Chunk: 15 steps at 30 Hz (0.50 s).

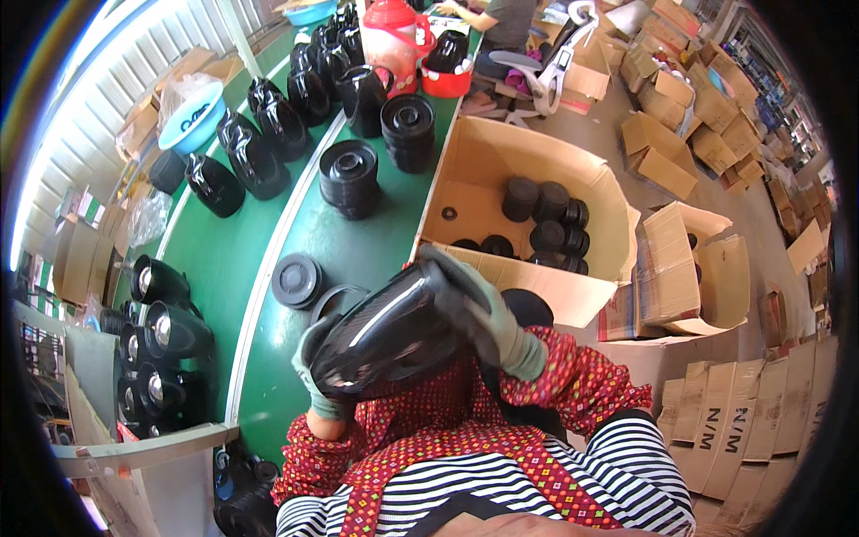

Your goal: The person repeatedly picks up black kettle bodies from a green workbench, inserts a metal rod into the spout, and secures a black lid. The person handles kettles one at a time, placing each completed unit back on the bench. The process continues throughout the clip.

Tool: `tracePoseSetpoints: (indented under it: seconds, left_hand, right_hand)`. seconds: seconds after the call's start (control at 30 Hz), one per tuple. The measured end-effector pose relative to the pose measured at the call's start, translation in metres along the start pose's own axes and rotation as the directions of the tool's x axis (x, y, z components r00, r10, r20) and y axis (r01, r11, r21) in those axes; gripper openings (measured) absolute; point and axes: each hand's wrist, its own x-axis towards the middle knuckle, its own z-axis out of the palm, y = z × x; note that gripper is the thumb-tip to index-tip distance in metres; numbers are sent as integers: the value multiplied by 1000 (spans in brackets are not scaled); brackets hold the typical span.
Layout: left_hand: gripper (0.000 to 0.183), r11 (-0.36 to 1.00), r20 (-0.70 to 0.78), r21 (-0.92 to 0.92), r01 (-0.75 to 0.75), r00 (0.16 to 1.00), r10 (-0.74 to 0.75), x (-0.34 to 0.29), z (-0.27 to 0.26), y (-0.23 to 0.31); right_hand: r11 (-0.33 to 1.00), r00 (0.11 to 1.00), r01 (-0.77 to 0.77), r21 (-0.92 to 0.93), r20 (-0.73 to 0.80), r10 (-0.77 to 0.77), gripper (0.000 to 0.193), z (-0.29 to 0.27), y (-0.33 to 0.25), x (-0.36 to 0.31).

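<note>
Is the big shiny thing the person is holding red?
No, the shiny vessel held between the gloved left hand and right hand is black.

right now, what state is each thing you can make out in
Shell: held, tilted
Left hand: gloved, gripping shell
Right hand: gloved, gripping shell
Big box: open, black parts inside
Smaller box: flaps open
Blue basin: dark rings inside
Disc stacks: upright on table
Lone disc: lying flat

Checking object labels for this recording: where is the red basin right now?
Near the top of the head view, just right of centre: the red basin sits at the right edge of the green table, just right of the red-lidded jug.
</note>
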Motion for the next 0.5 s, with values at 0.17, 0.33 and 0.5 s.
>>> tracePoseSetpoints:
  seconds: [0.17,0.33,0.5]
  left_hand:
    - [62,933,561,-297,205,828,-4,18,10,20]
    - [61,758,509,-419,499,821,-259,13,-9,2]
    - [48,950,131,214,-228,970,203,39,-40,73]
  right_hand:
    - [842,893,443,-307,236,-384,103,-3,-14,-5]
    - [976,977,191,-107,120,-178,82,-6,-2,-2]
    - [774,926,-375,510,163,342,56,-1,9,-6]
